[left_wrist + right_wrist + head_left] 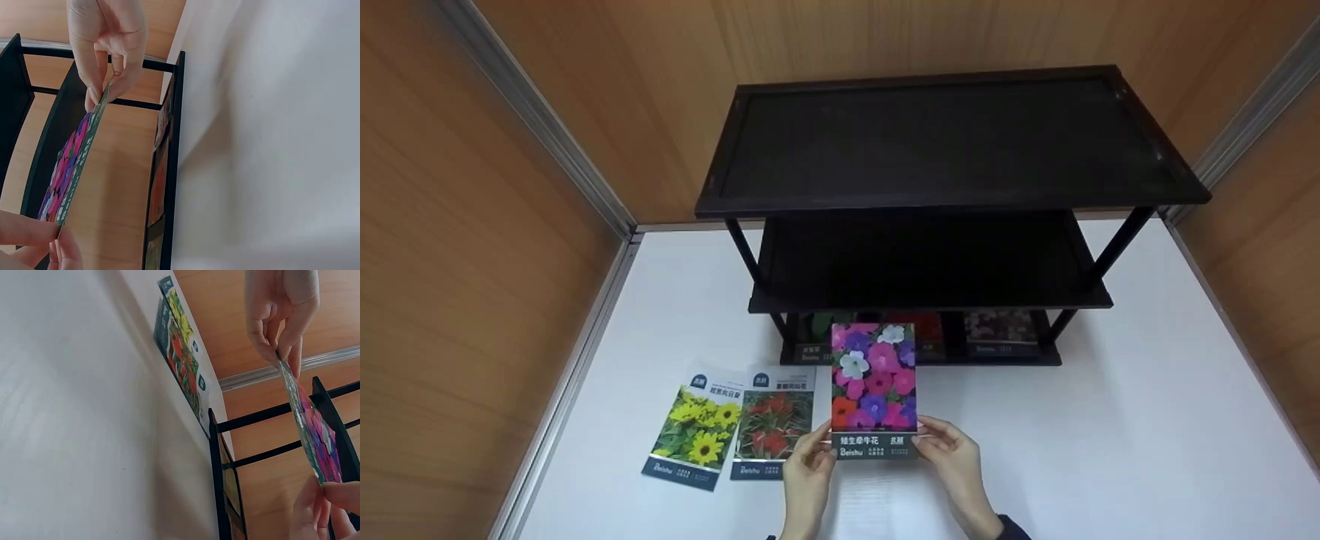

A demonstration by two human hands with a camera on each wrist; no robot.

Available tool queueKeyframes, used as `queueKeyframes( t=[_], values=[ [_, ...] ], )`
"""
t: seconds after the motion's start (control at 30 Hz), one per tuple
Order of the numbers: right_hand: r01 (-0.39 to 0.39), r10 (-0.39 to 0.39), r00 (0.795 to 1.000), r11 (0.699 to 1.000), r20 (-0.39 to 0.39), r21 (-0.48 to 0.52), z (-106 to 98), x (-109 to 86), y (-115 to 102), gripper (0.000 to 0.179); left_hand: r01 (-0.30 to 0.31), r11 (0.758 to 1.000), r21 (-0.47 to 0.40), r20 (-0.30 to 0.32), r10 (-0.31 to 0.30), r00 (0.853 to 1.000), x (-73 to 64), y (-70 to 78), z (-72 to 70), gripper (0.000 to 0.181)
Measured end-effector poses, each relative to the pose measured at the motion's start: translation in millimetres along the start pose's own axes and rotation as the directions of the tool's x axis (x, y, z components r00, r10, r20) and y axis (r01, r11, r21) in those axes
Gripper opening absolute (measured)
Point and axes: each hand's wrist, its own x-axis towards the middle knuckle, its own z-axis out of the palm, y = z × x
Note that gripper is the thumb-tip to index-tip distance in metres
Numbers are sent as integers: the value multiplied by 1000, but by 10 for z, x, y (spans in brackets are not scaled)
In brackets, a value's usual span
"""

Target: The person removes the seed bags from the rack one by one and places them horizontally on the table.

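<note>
A seed packet (874,382) printed with pink, purple, white and red flowers is held up in front of the shelf's lower tiers. My left hand (808,476) pinches its lower left edge between thumb and fingers. On the opposite edge, my right hand (958,461) pinches the lower right corner. Seen edge-on in the left wrist view, the packet (73,163) slants above the white table, with the right hand (109,50) at its far end. Just left of my left hand lie a red-flower packet (772,427) and a yellow-flower packet (697,431), partly overlapping.
A black three-tier shelf (945,142) stands against the wooden back wall (885,37). Its bottom tier carries several packets, among them one with pale flowers (1001,330); the held packet hides part of that row. Wooden panels also rise at both sides of the white table (1147,420).
</note>
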Motion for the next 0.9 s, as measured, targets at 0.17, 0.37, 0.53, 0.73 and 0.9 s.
queueKeyframes(
  t=[0.17, 0.37, 0.53, 0.73, 0.9],
  values=[
    [15, -15, 1000, 1000, 6, 1, 29, 5, 54, 37, 9, 999, 35, -11, -8, 1000, 22, -70, -10, 41],
    [24, -24, 1000, 1000, 14, 14, 65, 13, 106, 36, 17, 998, 62, -24, -16, 1000, 37, -122, -23, 41],
    [39, -39, 999, 999, 16, -15, 114, 6, 143, 36, 38, 995, 93, -56, -33, 998, 56, -158, -31, 39],
    [61, -60, 998, 995, 17, -83, 159, 8, 174, 35, -8, 992, 129, -62, 16, 998, 66, -205, -67, 40],
    [63, -60, 998, 994, 33, -93, 184, 14, 218, 35, -16, 987, 158, -72, 28, 997, 77, -244, -89, 41]
  ],
)
